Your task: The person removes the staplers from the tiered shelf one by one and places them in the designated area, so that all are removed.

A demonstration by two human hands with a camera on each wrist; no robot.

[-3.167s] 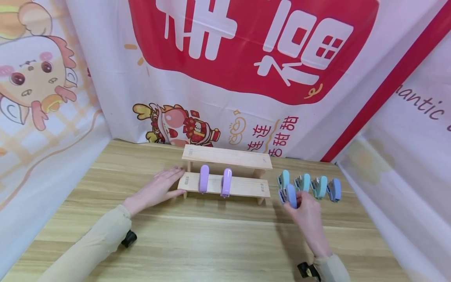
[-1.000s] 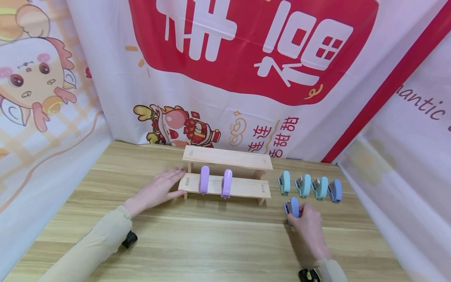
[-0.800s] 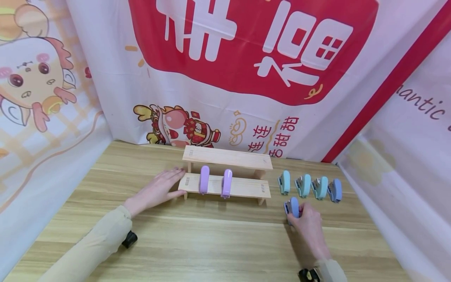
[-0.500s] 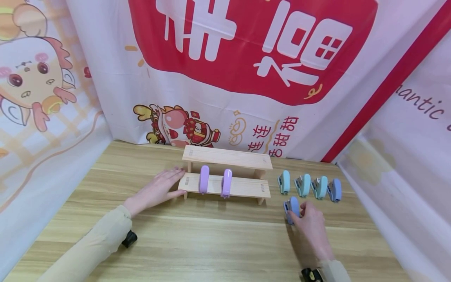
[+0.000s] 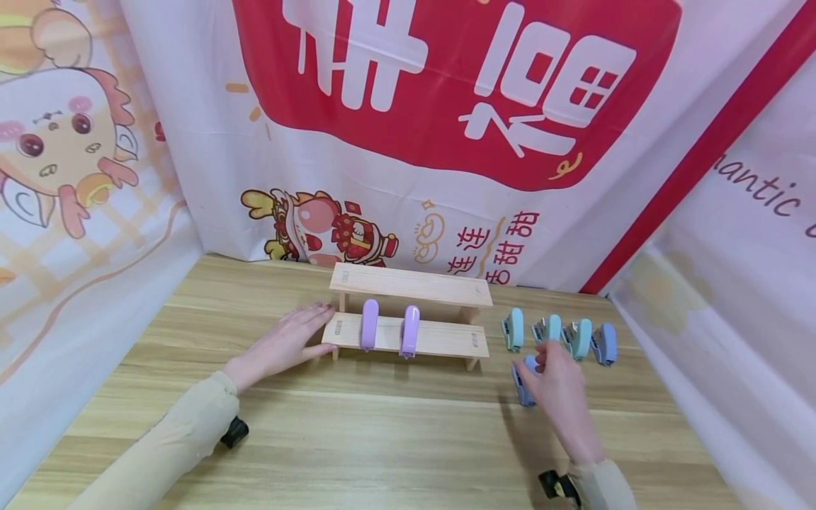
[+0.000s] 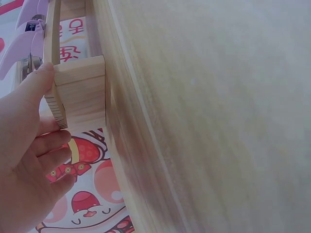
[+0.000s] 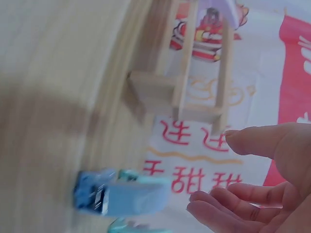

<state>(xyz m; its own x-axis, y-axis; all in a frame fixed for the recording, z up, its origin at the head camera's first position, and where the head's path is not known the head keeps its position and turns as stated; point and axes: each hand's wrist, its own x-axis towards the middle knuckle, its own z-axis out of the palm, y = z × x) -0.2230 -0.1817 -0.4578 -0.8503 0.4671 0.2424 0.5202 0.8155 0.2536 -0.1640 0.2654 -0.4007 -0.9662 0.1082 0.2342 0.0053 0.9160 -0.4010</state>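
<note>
Three teal staplers (image 5: 516, 330) and a far blue one (image 5: 608, 344) stand behind the near blue stapler (image 5: 524, 392), partly hidden by the right grip (image 5: 561, 388), fingers apart; the left grip (image 5: 283, 348), spread, touches a rack (image 5: 446, 336) bearing purple staplers (image 5: 369, 326) on a bench (image 5: 382, 446) walled by printed cloth (image 5: 213, 198).

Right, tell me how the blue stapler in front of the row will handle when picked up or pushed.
The blue stapler should feel stiff, given its solid-looking shell and metal parts. That smooth-looking shell may be slippery. It would probably slide or tip rather than roll, being elongated rather than round.
</note>
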